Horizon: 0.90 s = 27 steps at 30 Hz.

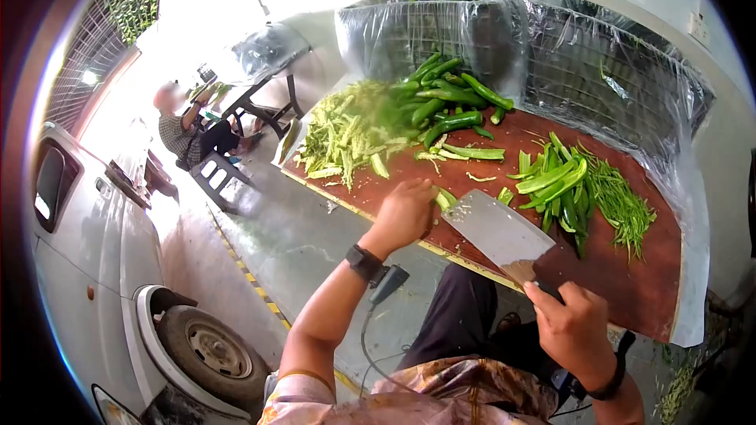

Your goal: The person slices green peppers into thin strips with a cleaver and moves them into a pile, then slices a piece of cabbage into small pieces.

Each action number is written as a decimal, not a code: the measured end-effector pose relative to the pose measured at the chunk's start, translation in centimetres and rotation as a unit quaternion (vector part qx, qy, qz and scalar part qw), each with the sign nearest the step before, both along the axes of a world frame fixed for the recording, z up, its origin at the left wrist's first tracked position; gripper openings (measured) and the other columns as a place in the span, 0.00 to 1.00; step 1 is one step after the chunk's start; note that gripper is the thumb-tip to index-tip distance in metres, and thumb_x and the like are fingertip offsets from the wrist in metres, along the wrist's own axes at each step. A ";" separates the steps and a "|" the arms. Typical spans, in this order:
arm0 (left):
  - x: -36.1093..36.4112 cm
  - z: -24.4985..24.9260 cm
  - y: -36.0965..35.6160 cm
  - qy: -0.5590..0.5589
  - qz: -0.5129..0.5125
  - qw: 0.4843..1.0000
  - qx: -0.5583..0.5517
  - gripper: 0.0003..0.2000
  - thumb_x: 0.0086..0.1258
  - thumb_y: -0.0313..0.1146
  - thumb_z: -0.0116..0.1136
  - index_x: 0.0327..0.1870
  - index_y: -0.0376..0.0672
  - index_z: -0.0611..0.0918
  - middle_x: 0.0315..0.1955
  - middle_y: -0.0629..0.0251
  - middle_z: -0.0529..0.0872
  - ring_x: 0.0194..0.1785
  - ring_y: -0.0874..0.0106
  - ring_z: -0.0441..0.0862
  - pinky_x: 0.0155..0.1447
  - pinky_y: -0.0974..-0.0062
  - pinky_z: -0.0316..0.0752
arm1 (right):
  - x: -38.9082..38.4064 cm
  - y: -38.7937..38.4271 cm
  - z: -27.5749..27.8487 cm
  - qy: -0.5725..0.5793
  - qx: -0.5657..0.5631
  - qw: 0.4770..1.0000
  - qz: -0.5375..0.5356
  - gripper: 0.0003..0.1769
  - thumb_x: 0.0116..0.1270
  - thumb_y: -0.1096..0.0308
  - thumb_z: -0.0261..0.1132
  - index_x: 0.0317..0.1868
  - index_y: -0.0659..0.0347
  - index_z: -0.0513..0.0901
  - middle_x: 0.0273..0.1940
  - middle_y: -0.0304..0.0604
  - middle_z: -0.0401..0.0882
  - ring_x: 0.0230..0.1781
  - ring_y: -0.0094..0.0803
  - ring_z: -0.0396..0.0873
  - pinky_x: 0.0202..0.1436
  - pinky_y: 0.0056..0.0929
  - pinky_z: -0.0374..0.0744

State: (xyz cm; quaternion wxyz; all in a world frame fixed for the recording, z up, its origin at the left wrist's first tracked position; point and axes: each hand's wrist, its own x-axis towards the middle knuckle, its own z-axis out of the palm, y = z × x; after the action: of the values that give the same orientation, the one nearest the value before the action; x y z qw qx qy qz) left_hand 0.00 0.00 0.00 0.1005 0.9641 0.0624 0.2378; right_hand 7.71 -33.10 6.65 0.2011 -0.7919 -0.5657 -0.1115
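My right hand (pixel 573 327) is wrapped round the handle of a wide cleaver (pixel 500 228), its blade flat over the table's front edge. At the blade's far left corner, my left hand (pixel 405 212) holds a piece of green pepper (pixel 446 199) with closed fingers. Behind the blade lie split green peppers (pixel 555 181), and right of them a pile of thin green strips (pixel 622 205). Whole green peppers (pixel 453 98) are heaped at the back middle. Pale pepper cores (pixel 346 130) form a pile at the back left.
The red-brown table (pixel 630 287) has crates wrapped in clear plastic (pixel 598 71) along its back edge. A person (pixel 189 126) sits at another table at the upper left. A white vehicle (pixel 102 260) stands at the left.
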 end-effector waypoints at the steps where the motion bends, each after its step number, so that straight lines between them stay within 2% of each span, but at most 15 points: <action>1: 0.0 -0.2 0.1 -0.017 0.001 1.000 -0.014 0.16 0.62 0.26 0.53 0.51 0.40 0.79 0.56 0.46 0.79 0.62 0.50 0.73 0.65 0.62 0.69 | 0.1 0.7 -0.2 -0.008 0.009 1.000 0.006 0.21 0.51 0.77 0.68 0.49 0.53 0.86 0.25 0.43 0.67 0.23 0.42 0.73 0.24 0.39 0.71; 4: 0.1 1.1 1.9 -0.041 0.000 0.999 0.004 0.16 0.61 0.25 0.52 0.51 0.37 0.79 0.55 0.48 0.80 0.60 0.50 0.74 0.63 0.60 0.71 | 0.6 2.2 -1.6 -0.018 0.055 0.998 0.013 0.21 0.52 0.75 0.68 0.49 0.50 0.85 0.24 0.42 0.66 0.22 0.41 0.72 0.23 0.38 0.71; 9: -0.5 -0.5 1.7 -0.076 -0.014 0.997 -0.028 0.19 0.60 0.22 0.50 0.53 0.39 0.79 0.53 0.49 0.81 0.57 0.51 0.77 0.61 0.59 0.72 | 0.4 0.8 -1.0 0.014 0.002 1.000 0.011 0.20 0.54 0.72 0.67 0.49 0.48 0.85 0.24 0.41 0.66 0.22 0.41 0.73 0.23 0.37 0.71; 11: -0.5 0.0 0.6 -0.056 0.029 0.994 -0.090 0.26 0.55 0.18 0.47 0.58 0.42 0.77 0.53 0.47 0.81 0.57 0.52 0.78 0.61 0.61 0.74 | 0.7 1.9 -1.3 -0.026 0.050 0.998 0.021 0.19 0.50 0.75 0.69 0.46 0.51 0.86 0.23 0.42 0.66 0.20 0.41 0.72 0.23 0.38 0.70; 12: -0.5 0.1 0.3 -0.056 0.027 0.994 -0.092 0.26 0.55 0.18 0.47 0.58 0.42 0.77 0.53 0.47 0.81 0.57 0.52 0.78 0.61 0.61 0.74 | 1.1 2.4 -1.6 -0.027 0.048 0.998 0.019 0.19 0.50 0.75 0.69 0.46 0.51 0.86 0.23 0.42 0.66 0.20 0.41 0.72 0.23 0.38 0.70; 14: -0.7 0.5 0.0 -0.048 0.030 0.988 -0.141 0.22 0.59 0.21 0.47 0.57 0.41 0.77 0.49 0.46 0.82 0.52 0.49 0.79 0.55 0.59 0.74 | 1.6 3.5 -2.2 -0.002 0.076 0.997 0.032 0.18 0.50 0.75 0.69 0.44 0.51 0.87 0.22 0.41 0.66 0.19 0.42 0.71 0.22 0.38 0.70; 17: -1.1 0.7 -0.2 -0.023 0.038 0.981 -0.187 0.23 0.58 0.21 0.46 0.58 0.42 0.77 0.48 0.45 0.82 0.50 0.48 0.79 0.53 0.58 0.75 | 1.7 2.6 -1.7 0.000 0.063 0.997 0.038 0.18 0.51 0.74 0.69 0.44 0.52 0.87 0.22 0.42 0.67 0.20 0.42 0.72 0.22 0.38 0.70; 21: -1.2 0.2 -0.2 -0.045 0.016 0.985 -0.167 0.25 0.59 0.20 0.45 0.60 0.43 0.75 0.48 0.45 0.82 0.50 0.47 0.79 0.53 0.57 0.75 | 1.9 2.9 -1.2 -0.011 0.055 0.998 0.039 0.18 0.51 0.74 0.69 0.45 0.52 0.87 0.22 0.42 0.67 0.20 0.42 0.72 0.23 0.38 0.71; 23: -1.2 0.5 -0.2 -0.042 0.020 0.983 -0.175 0.26 0.59 0.20 0.45 0.63 0.44 0.73 0.48 0.45 0.82 0.50 0.47 0.79 0.54 0.57 0.75 | 2.5 4.1 -1.4 0.001 0.039 0.998 0.047 0.19 0.54 0.71 0.68 0.49 0.48 0.85 0.25 0.43 0.70 0.23 0.43 0.76 0.26 0.39 0.75; 27: -1.3 0.2 0.3 -0.032 0.031 0.979 -0.198 0.27 0.59 0.20 0.45 0.64 0.46 0.72 0.48 0.45 0.82 0.51 0.47 0.79 0.54 0.57 0.74 | 2.3 4.4 -1.9 0.001 0.042 0.998 0.044 0.19 0.54 0.71 0.68 0.48 0.47 0.86 0.24 0.42 0.71 0.23 0.43 0.76 0.26 0.39 0.75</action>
State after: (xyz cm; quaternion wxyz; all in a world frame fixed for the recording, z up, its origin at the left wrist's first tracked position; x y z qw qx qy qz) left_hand -1.30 0.28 0.24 0.2843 0.9145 0.1351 0.2542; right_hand 9.97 -28.70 4.71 0.2397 -0.7571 -0.5947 -0.1253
